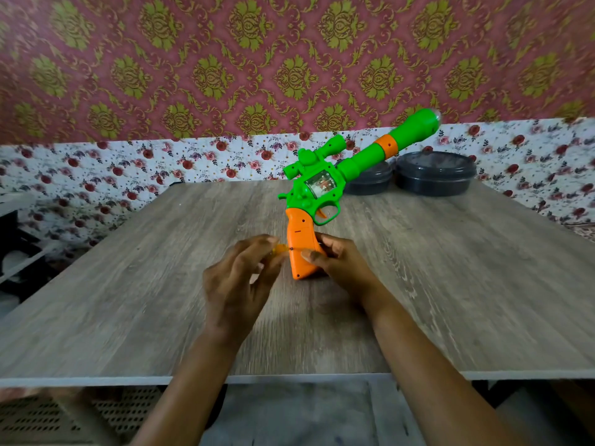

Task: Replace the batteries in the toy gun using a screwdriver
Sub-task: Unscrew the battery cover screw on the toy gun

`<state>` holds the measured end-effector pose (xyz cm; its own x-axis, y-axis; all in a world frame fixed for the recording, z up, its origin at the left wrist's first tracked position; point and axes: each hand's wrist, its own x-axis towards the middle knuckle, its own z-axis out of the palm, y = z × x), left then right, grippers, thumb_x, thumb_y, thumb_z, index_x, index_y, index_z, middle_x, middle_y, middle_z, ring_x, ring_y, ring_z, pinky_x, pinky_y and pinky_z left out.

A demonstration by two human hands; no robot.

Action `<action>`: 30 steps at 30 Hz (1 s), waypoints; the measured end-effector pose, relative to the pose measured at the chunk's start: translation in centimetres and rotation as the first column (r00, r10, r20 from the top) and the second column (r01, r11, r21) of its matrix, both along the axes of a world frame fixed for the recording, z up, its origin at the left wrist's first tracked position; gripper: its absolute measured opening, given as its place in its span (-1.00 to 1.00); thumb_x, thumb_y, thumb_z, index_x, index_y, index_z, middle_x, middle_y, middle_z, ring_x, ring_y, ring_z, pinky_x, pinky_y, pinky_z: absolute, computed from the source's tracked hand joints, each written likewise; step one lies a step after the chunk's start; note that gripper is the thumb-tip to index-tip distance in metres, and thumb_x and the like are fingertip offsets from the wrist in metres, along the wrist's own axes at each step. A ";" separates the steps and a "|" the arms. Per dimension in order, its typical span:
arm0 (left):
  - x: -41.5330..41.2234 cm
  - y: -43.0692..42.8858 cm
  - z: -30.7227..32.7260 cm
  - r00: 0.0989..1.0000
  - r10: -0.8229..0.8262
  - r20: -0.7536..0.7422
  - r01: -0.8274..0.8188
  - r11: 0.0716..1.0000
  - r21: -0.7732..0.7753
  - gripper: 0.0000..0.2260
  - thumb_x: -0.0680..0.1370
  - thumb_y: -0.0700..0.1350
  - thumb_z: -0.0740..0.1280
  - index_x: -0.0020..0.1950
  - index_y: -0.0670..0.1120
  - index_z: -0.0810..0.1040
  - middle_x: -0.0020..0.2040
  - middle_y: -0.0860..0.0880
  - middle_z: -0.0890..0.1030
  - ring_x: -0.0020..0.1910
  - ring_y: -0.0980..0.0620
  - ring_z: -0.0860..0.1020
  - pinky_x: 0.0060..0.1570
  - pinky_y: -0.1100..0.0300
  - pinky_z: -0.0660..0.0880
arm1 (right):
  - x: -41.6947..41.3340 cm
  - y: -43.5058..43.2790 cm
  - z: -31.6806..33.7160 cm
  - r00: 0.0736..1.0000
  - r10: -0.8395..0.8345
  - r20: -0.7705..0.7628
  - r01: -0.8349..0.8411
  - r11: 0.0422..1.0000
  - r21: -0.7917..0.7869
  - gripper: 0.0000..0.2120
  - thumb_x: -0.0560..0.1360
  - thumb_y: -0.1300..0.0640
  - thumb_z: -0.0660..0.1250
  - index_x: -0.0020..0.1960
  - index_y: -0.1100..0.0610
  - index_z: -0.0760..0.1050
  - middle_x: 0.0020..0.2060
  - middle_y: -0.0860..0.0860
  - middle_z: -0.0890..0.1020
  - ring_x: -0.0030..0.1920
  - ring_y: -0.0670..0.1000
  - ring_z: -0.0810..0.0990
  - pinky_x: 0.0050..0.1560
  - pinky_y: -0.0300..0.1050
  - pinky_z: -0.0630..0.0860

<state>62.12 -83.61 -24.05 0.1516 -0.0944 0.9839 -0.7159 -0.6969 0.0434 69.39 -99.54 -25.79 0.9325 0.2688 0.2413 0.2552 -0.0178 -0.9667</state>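
Wrapped round the orange handle (301,252) of the toy gun (322,185) is the person's right hand (341,265). Its thumb lies across the near face and its fingers curl in behind, so the gun is firmly held. The butt of the handle rests on the wooden table (128,300) just below that grip, and the gun stands up on it.

Above the grip sit the trigger guard and the green body with its small clear window and a scope on top. From there the green barrel, with one orange ring, slants up and away to the right, off the table.

Right beside the grip, on its left, the left hand (238,278) has its fingers curled. It pinches a small yellow-orange screwdriver (279,249), of which only a blurred bit shows between the fingertips. That bit points at a dark screw spot on the handle's side, just ahead of the right thumb. I cannot tell whether the tip is in the screw.

Well beyond the grip, at the far right of the table under the barrel, stand two dark round containers, a larger one (434,173) and a smaller one (370,183), side by side. Behind them hangs a floral cloth (193,165), and above it is red and gold patterned wallpaper (225,59).
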 end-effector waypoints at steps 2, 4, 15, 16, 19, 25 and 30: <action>-0.1 0.1 0.0 1.000 0.028 -0.015 -0.027 1.000 0.013 -0.78 0.51 -0.19 0.33 0.14 -0.16 0.46 0.02 -0.04 0.62 -0.14 0.10 0.56 -0.07 0.51 0.40 | 0.0 0.1 0.0 1.000 -0.009 0.005 0.009 1.000 -0.003 -0.71 0.49 0.32 0.29 0.18 0.12 0.49 0.03 0.10 0.61 0.03 0.01 0.58 0.11 -0.07 0.53; -0.2 0.1 0.0 0.999 0.041 -0.036 -0.040 0.999 0.008 -0.75 0.52 -0.22 0.28 0.20 -0.18 0.46 0.04 -0.10 0.61 -0.10 0.10 0.57 -0.10 0.46 0.44 | 0.0 0.1 0.0 1.000 -0.013 0.004 0.013 1.000 -0.007 -0.71 0.49 0.31 0.30 0.20 0.15 0.50 0.03 0.10 0.62 0.03 0.01 0.58 0.11 -0.08 0.53; -0.1 0.2 0.0 0.999 0.005 -0.040 -0.009 0.996 -0.092 -0.77 0.43 -0.13 0.41 -0.03 -0.16 0.41 -0.06 -0.01 0.55 -0.24 0.15 0.51 -0.17 0.52 0.42 | 0.0 0.0 0.0 1.000 -0.004 -0.006 0.004 1.000 -0.004 -0.72 0.50 0.30 0.29 0.19 0.14 0.50 0.03 0.09 0.62 0.04 0.02 0.58 0.15 -0.03 0.52; -0.1 0.2 -0.1 0.999 -0.009 -0.048 0.005 0.995 -0.098 -0.75 0.43 -0.13 0.40 -0.03 -0.16 0.39 -0.06 0.01 0.59 -0.24 0.14 0.52 -0.18 0.50 0.43 | -0.1 0.0 0.0 1.000 -0.001 -0.005 0.001 1.000 -0.003 -0.72 0.50 0.31 0.29 0.19 0.15 0.50 0.03 0.09 0.62 0.04 0.02 0.58 0.14 -0.04 0.52; -0.3 0.1 0.0 0.998 0.025 -0.060 -0.031 0.996 -0.089 -0.77 0.44 -0.12 0.39 0.01 -0.13 0.41 -0.12 -0.04 0.61 -0.26 0.11 0.52 -0.21 0.47 0.40 | -0.1 0.0 0.1 1.000 0.000 0.009 0.000 1.000 -0.007 -0.71 0.50 0.32 0.28 0.20 0.17 0.49 0.02 0.10 0.61 0.01 0.01 0.57 0.11 -0.07 0.51; -0.3 0.2 0.2 0.998 0.037 -0.048 -0.038 0.999 -0.030 -0.76 0.55 -0.14 0.29 0.18 -0.19 0.48 0.02 -0.04 0.58 -0.18 0.14 0.54 -0.10 0.52 0.42 | -0.1 0.0 0.1 1.000 -0.005 -0.006 0.005 1.000 0.002 -0.72 0.49 0.32 0.29 0.18 0.16 0.50 0.00 0.10 0.62 -0.01 0.01 0.58 0.10 -0.07 0.52; -0.2 0.0 0.1 0.997 0.038 -0.064 -0.038 0.999 0.007 -0.69 0.53 -0.25 0.23 0.27 -0.26 0.41 0.05 -0.11 0.60 -0.10 0.14 0.55 -0.08 0.46 0.42 | 0.0 0.0 0.1 1.000 -0.005 -0.002 0.005 1.000 -0.013 -0.70 0.50 0.30 0.29 0.22 0.15 0.49 0.01 0.06 0.62 -0.07 -0.10 0.59 0.03 -0.23 0.53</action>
